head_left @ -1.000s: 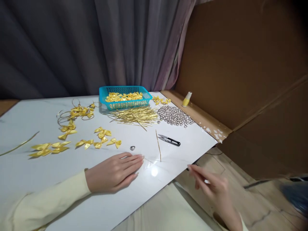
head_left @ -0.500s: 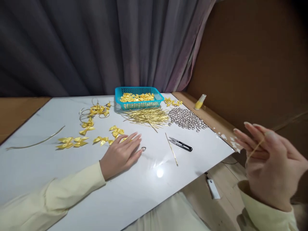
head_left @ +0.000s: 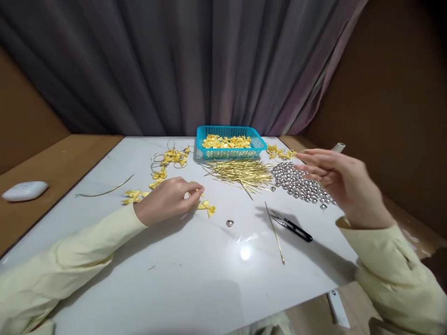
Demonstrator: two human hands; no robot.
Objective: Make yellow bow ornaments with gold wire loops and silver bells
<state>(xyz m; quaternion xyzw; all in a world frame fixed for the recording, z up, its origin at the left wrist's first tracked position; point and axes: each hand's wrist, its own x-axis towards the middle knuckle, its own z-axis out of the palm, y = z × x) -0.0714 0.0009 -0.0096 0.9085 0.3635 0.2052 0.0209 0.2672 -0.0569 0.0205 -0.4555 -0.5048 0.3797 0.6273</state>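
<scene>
My left hand (head_left: 171,200) is over the yellow ribbon bows on the white table, thumb and fingertips pinched together at a bow (head_left: 201,195) that shows around them. Another bow (head_left: 208,209) lies just right of these fingertips, and more bows (head_left: 133,197) lie by the wrist. My right hand (head_left: 340,181) is raised above the heap of silver beads (head_left: 296,181), fingers stretched out, nothing visible in them. A single heart-shaped silver bead (head_left: 229,223) lies between the hands. Near it are a gold twist tie (head_left: 275,235) and black-handled thread snips (head_left: 293,228).
A blue basket (head_left: 232,153) of yellow bows stands at the back, a pile of gold ties (head_left: 240,174) before it. Bows with wire loops (head_left: 172,158) lie back left, near a long gold strand (head_left: 108,190). A white rounded object (head_left: 25,191) sits far left.
The view has turned left. My right hand has come in from the right edge to above the beads; the thin yellow strand in it no longer shows. My left hand's fingers have closed at the bows.
</scene>
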